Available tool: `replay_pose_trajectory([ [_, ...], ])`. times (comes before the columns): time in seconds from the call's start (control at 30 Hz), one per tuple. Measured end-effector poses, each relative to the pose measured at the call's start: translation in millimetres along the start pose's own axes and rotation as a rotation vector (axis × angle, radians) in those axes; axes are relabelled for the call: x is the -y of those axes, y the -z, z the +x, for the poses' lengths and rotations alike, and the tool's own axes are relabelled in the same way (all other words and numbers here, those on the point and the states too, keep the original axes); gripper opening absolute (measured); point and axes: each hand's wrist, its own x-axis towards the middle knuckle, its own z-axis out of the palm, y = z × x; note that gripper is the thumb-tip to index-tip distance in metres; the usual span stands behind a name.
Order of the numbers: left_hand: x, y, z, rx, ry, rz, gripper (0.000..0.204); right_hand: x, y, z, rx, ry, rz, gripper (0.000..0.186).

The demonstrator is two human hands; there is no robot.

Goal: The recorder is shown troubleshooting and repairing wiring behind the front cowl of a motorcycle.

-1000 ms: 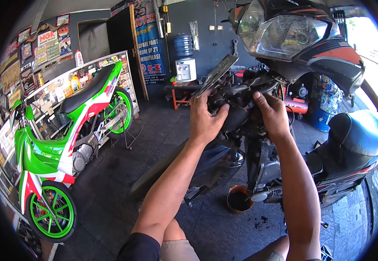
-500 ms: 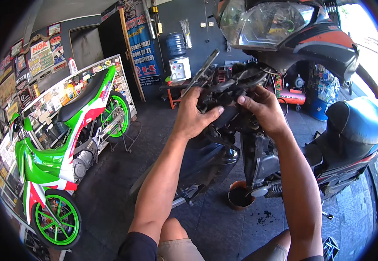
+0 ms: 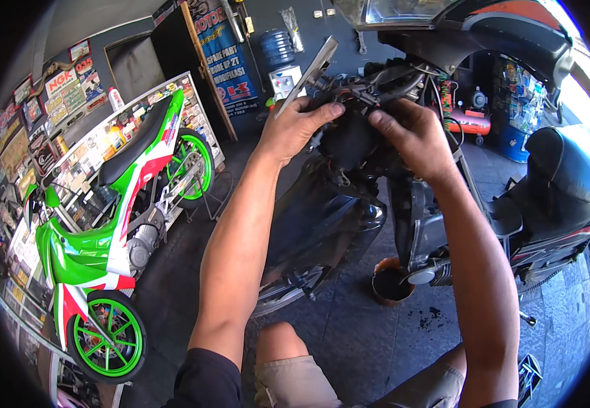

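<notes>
A partly dismantled black-and-orange motorbike stands in front of me, its exposed dark steering parts (image 3: 353, 139) and cables between my hands. My left hand (image 3: 295, 126) is closed on the left part of this assembly, thumb pressed on its dark parts, next to an upright flat metal plate (image 3: 315, 68). My right hand (image 3: 414, 139) is closed on dark wiring and fittings on the right side, thumb inward; the fingertips behind are hidden. The headlight fairing (image 3: 492, 47) overhangs the assembly at the top edge.
A green-and-white motorbike (image 3: 84, 251) stands at left before a display case. Below the parts sits an orange bucket (image 3: 390, 285) with dark contents, near dark spatters. At right are the padded seat (image 3: 560, 183), a red compressor (image 3: 468, 124) and a blue drum (image 3: 516, 139).
My view has shifted, so hands, assembly and fairing sit higher in the picture. My right thumb has moved inward onto the fittings, and both hands stay on the assembly.
</notes>
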Motion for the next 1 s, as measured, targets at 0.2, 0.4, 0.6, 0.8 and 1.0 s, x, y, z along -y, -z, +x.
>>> replay_pose_trajectory([
  [0.2, 0, 19, -1, 0.192, -0.054, 0.005, 0.069, 3, 2, 4, -0.046, -0.071, -0.084, 0.057],
  [0.4, 1, 14, 0, 0.182, 0.031, 0.104, 0.075, 0, 3, 6, -0.059, -0.155, 0.052, 0.043],
  [0.6, 1, -3, -4, 0.083, -0.249, 0.149, 0.065, -10, -3, 13, -0.129, -0.049, 0.041, 0.038],
  [0.8, -1, -3, -6, 0.052, -0.247, 0.257, 0.068, -2, -3, 11, -0.260, -0.104, 0.133, 0.035],
  [1.0, 4, -3, -1, 0.017, -0.272, 0.339, 0.067, 24, 11, 8, -0.483, 0.440, -0.909, 0.046],
])
